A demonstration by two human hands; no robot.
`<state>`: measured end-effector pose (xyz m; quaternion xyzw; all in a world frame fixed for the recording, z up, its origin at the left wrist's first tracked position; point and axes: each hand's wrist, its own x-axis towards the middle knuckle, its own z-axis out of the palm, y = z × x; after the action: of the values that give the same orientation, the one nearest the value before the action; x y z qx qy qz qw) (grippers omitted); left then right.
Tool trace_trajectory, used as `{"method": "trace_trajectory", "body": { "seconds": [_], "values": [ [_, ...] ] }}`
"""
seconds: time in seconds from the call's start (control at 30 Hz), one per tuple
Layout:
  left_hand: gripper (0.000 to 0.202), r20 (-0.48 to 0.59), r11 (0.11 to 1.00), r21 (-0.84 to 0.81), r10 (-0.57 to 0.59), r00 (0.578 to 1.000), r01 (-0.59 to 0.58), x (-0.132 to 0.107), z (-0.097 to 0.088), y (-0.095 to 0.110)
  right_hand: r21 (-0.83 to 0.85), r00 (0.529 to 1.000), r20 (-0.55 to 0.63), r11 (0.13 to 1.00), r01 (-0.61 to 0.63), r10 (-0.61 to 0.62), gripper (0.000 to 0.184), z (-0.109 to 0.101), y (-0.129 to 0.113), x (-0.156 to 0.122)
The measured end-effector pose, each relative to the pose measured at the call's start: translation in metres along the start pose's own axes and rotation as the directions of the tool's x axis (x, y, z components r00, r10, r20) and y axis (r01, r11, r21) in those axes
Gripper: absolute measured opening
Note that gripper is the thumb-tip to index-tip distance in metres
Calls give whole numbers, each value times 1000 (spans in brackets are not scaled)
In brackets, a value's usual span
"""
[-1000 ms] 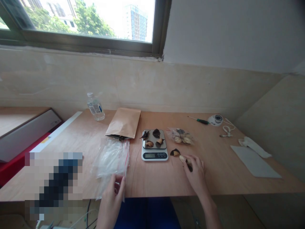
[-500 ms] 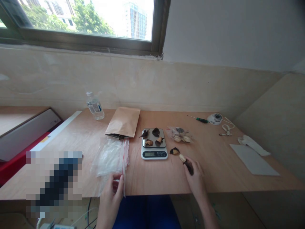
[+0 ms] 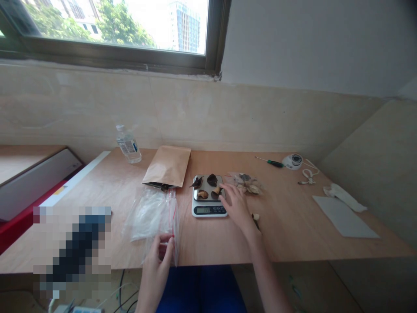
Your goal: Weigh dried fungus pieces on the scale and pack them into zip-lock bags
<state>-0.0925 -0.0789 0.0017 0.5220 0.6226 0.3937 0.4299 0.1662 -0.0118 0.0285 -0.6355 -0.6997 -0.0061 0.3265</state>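
Observation:
My left hand (image 3: 159,256) is closed in a pinch on the edge of a clear zip bag (image 3: 176,248), by more clear bags (image 3: 148,215). My right hand (image 3: 239,208) reaches over the right side of a small digital scale (image 3: 209,210), fingers apart. Its fingertips are beside a curled, brown-and-tan dried piece (image 3: 216,191) on the scale's plate; whether they touch it I cannot tell. Other dark dried pieces (image 3: 202,194) share the plate. Right of my wrist lies another dried piece (image 3: 256,217), partly hidden by my arm.
Behind the clear bags lies an open brown paper pouch (image 3: 167,165), with a water bottle (image 3: 129,145) to its left. A filled clear bag (image 3: 250,184) is right of the scale. Farther right are a screwdriver (image 3: 275,163), a white camera (image 3: 292,161) and a white sheet (image 3: 343,217).
My right hand has left the dried piece on the table and moved up and left to the scale. My left hand has shifted slightly right with the bag edge.

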Motion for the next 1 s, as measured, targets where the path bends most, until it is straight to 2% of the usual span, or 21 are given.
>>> {"method": "trace_trajectory", "body": {
  "seconds": [0.1,0.2,0.33,0.43,0.5,0.6,0.7,0.8,0.9,1.0],
  "values": [
    [46,7,1000,-27,-6,1000,6,-1,-2,-3,-8,997,76,1000,2,-1,26,15,0,15],
    [46,3,1000,-11,2,1000,-2,-2,-4,-7,34,998,39,998,-54,53,23,14,14,8],
    [44,6,1000,23,14,1000,-14,0,-4,-7,41,983,-87,987,-158,161,26,-12,50,-15],
    [43,22,1000,16,13,1000,-13,3,-1,-6,-23,978,-86,981,-195,192,31,-34,71,-29],
    [43,20,1000,10,21,1000,-21,4,2,-6,-54,978,-69,979,-198,194,34,-43,75,-40],
    [43,7,999,18,32,999,-32,4,5,-5,-93,971,-78,968,-234,227,34,-45,67,-61],
    [44,19,999,31,24,1000,-25,3,6,-5,-116,955,-93,950,-291,281,32,-35,58,-88],
    [44,27,999,31,23,999,-24,4,5,-5,-29,939,-100,942,-334,329,26,-25,51,-107],
    [44,31,1000,19,20,999,-21,6,3,-7,103,926,-63,926,-364,371,20,-26,38,-100],
    [45,37,1000,7,7,999,-7,6,2,-9,194,936,-50,923,-333,348,18,-28,14,-60]
  ]
}}
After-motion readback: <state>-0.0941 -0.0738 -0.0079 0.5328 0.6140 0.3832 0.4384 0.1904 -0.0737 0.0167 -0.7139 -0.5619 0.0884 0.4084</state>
